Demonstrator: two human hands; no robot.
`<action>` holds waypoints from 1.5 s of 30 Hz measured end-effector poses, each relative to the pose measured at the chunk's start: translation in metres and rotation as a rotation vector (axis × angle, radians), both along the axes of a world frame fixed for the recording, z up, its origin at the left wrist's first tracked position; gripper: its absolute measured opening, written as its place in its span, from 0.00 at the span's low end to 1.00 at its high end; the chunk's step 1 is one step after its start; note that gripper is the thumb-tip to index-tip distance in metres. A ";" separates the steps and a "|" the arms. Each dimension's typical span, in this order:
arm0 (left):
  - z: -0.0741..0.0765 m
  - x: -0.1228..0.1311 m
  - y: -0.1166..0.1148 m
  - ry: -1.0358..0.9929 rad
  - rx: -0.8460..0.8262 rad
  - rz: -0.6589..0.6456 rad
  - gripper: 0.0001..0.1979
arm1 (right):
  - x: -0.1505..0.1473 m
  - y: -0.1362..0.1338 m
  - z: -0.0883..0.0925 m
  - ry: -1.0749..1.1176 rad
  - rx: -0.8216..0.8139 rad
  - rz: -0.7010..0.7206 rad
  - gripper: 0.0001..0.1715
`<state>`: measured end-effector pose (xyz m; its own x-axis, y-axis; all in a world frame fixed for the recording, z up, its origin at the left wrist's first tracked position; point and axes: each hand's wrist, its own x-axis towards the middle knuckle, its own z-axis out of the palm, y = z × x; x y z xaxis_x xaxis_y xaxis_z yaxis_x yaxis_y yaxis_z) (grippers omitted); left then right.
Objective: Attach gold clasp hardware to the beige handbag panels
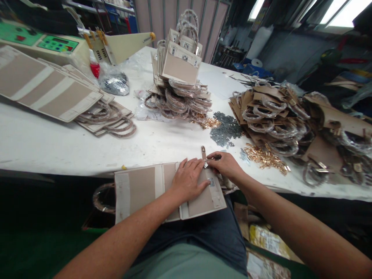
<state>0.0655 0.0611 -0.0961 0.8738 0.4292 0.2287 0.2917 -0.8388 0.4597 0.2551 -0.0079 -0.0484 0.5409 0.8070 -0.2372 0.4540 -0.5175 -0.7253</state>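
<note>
Left hand (pixel 188 180) lies flat, open, on the bag (pixel 145 190); right hand (pixel 225 164) pinches its strap (pixel 204 153) at the counter (pixel 72 147) edge.

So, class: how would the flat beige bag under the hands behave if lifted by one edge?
Probably fairly stiff: the bag lies flat while overhanging the table edge. Likely light: the left hand pins it with a flat palm.

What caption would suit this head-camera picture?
Left hand flat on a beige bag, right hand pinching a metal fitting at its edge; bag heaps and gold clips on the white table.
</note>
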 end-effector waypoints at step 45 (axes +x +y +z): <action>0.002 0.004 0.007 0.010 0.050 -0.010 0.31 | 0.100 -0.029 -0.016 -0.722 -0.352 0.388 0.45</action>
<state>0.0692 0.0676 -0.0937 0.8803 0.4090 0.2405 0.2880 -0.8634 0.4141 0.3547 -0.0373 -0.0640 0.3583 0.9089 -0.2133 0.9283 -0.3712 -0.0227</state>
